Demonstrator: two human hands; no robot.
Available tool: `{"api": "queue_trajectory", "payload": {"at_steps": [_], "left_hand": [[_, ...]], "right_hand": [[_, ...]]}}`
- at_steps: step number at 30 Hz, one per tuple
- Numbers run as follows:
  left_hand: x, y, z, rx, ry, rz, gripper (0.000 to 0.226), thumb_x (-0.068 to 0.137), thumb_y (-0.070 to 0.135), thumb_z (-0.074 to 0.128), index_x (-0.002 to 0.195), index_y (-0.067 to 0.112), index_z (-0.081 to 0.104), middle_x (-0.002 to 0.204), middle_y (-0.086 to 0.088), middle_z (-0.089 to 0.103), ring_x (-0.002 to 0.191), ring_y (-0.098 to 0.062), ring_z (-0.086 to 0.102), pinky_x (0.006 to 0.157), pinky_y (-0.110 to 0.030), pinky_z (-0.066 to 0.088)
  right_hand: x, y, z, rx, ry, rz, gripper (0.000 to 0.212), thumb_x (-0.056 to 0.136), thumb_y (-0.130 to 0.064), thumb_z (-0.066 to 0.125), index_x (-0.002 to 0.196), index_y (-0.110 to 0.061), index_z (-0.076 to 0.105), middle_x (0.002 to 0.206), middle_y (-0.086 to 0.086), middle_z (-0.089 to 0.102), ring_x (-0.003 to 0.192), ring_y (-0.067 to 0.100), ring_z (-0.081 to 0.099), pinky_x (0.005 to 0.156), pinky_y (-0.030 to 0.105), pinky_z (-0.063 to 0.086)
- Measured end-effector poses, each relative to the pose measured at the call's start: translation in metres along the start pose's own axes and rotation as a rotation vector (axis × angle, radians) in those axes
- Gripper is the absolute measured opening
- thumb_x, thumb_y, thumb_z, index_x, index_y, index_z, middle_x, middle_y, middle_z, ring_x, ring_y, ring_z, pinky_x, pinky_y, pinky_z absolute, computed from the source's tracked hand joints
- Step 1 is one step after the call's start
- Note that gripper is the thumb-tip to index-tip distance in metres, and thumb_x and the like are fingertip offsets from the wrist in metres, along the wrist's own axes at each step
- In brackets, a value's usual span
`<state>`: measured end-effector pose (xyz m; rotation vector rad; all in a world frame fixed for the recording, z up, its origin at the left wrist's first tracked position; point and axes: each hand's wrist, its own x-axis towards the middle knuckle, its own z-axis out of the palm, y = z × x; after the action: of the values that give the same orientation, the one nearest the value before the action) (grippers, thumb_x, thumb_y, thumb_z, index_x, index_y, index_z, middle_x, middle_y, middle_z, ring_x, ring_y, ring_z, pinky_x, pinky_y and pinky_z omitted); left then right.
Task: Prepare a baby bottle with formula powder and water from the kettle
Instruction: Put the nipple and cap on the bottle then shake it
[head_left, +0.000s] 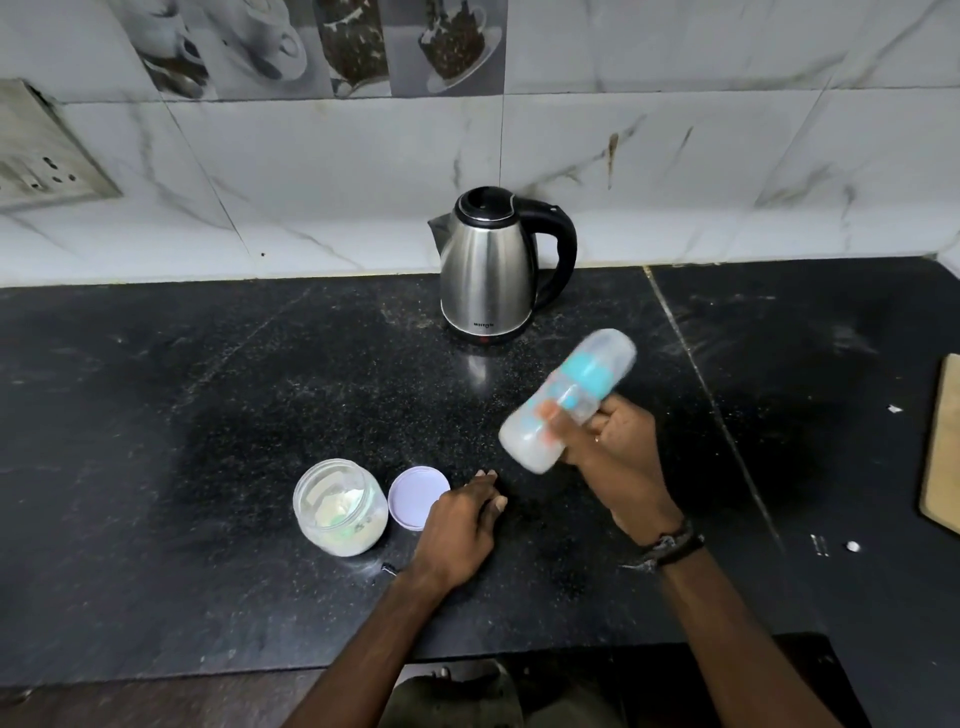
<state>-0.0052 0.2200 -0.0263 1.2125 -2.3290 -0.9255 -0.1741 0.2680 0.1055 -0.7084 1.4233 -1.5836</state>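
My right hand grips a baby bottle above the black counter. The bottle is tilted, its capped top toward the kettle, and it looks motion-blurred; whitish liquid fills its lower end. It has a teal band and a clear cap. My left hand rests flat on the counter, fingers loosely curled, holding nothing. A steel kettle with a black handle and closed lid stands at the back by the wall. An open clear jar of formula powder sits left of my left hand, its pale lid lying beside it.
The black stone counter runs wall to wall. A wooden board lies at the right edge. A wall socket plate is at the upper left. Small white specks lie on the counter at right.
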Motion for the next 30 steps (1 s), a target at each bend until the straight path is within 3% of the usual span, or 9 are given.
{"api": "queue_trajectory", "payload": {"at_steps": [3, 7, 11, 15, 19, 23, 27, 28, 30], "left_hand": [[0.0, 0.0, -0.001, -0.006, -0.002, -0.008, 0.021, 0.101, 0.022, 0.056, 0.112, 0.009, 0.069, 0.116, -0.011, 0.075, 0.11, -0.032, 0.067, 0.08, -0.033, 0.046], [0.0, 0.001, -0.002, -0.016, 0.019, -0.018, 0.032, 0.102, 0.024, 0.057, 0.125, 0.005, 0.067, 0.142, -0.007, 0.061, 0.137, -0.019, 0.052, 0.104, -0.03, 0.046], [-0.001, 0.004, -0.003, -0.002, -0.003, -0.017, 0.02, 0.101, 0.02, 0.058, 0.109, 0.005, 0.069, 0.119, -0.015, 0.073, 0.116, -0.032, 0.063, 0.081, -0.03, 0.045], [-0.001, 0.003, -0.003, -0.01, 0.012, -0.015, 0.021, 0.1, 0.024, 0.06, 0.106, 0.007, 0.071, 0.142, -0.008, 0.061, 0.135, -0.022, 0.054, 0.1, -0.03, 0.049], [-0.001, 0.006, -0.004, 0.018, -0.021, -0.024, 0.019, 0.1, 0.024, 0.06, 0.094, 0.009, 0.069, 0.124, -0.017, 0.071, 0.117, -0.033, 0.063, 0.079, -0.028, 0.044], [-0.001, 0.007, -0.005, -0.005, 0.002, -0.029, 0.024, 0.1, 0.028, 0.061, 0.105, 0.008, 0.072, 0.142, -0.008, 0.061, 0.134, -0.021, 0.054, 0.096, -0.03, 0.049], [-0.002, 0.011, -0.007, -0.013, -0.012, -0.046, 0.027, 0.099, 0.025, 0.062, 0.075, 0.015, 0.056, 0.102, -0.013, 0.076, 0.102, -0.033, 0.067, 0.067, -0.025, 0.033], [-0.003, 0.011, -0.007, -0.015, -0.014, -0.049, 0.027, 0.099, 0.025, 0.062, 0.075, 0.016, 0.055, 0.103, -0.014, 0.076, 0.103, -0.033, 0.066, 0.067, -0.025, 0.033], [-0.002, 0.009, -0.007, -0.01, -0.022, -0.049, 0.024, 0.1, 0.028, 0.061, 0.084, 0.011, 0.065, 0.13, -0.011, 0.069, 0.126, -0.024, 0.06, 0.082, -0.025, 0.045]], "right_hand": [[-0.004, 0.005, 0.002, -0.019, -0.061, 0.016, 0.026, 0.074, -0.014, 0.082, 0.098, -0.01, 0.071, 0.09, 0.006, 0.078, 0.082, 0.019, 0.074, 0.071, 0.032, 0.062], [0.002, -0.001, 0.001, 0.113, 0.015, 0.023, 0.035, 0.072, -0.031, 0.077, 0.1, -0.012, 0.07, 0.094, 0.005, 0.078, 0.088, 0.02, 0.075, 0.069, 0.034, 0.061], [-0.001, -0.001, -0.001, -0.032, -0.108, 0.027, 0.029, 0.074, -0.012, 0.081, 0.102, -0.011, 0.071, 0.091, 0.006, 0.079, 0.084, 0.02, 0.075, 0.069, 0.031, 0.061], [0.004, -0.004, -0.003, 0.04, -0.024, 0.046, 0.028, 0.079, -0.023, 0.078, 0.102, -0.011, 0.07, 0.094, 0.007, 0.078, 0.09, 0.024, 0.075, 0.072, 0.037, 0.063], [0.003, 0.0, -0.004, -0.112, -0.087, 0.044, 0.029, 0.078, -0.015, 0.081, 0.103, -0.007, 0.07, 0.093, 0.009, 0.078, 0.09, 0.028, 0.075, 0.075, 0.041, 0.063], [0.006, -0.005, -0.001, 0.087, -0.088, 0.084, 0.034, 0.079, -0.024, 0.075, 0.107, -0.007, 0.066, 0.099, 0.009, 0.077, 0.092, 0.022, 0.075, 0.073, 0.037, 0.063], [0.005, -0.001, 0.0, -0.086, -0.113, 0.065, 0.037, 0.075, -0.014, 0.083, 0.108, -0.004, 0.068, 0.098, 0.01, 0.077, 0.091, 0.024, 0.075, 0.079, 0.039, 0.062], [0.004, -0.001, -0.002, -0.065, -0.143, 0.063, 0.04, 0.073, -0.02, 0.081, 0.108, -0.005, 0.068, 0.099, 0.01, 0.077, 0.092, 0.025, 0.075, 0.079, 0.04, 0.062], [0.004, -0.002, -0.004, 0.072, -0.145, 0.089, 0.04, 0.074, -0.03, 0.074, 0.107, -0.009, 0.067, 0.101, 0.008, 0.077, 0.095, 0.024, 0.074, 0.08, 0.042, 0.062]]}}
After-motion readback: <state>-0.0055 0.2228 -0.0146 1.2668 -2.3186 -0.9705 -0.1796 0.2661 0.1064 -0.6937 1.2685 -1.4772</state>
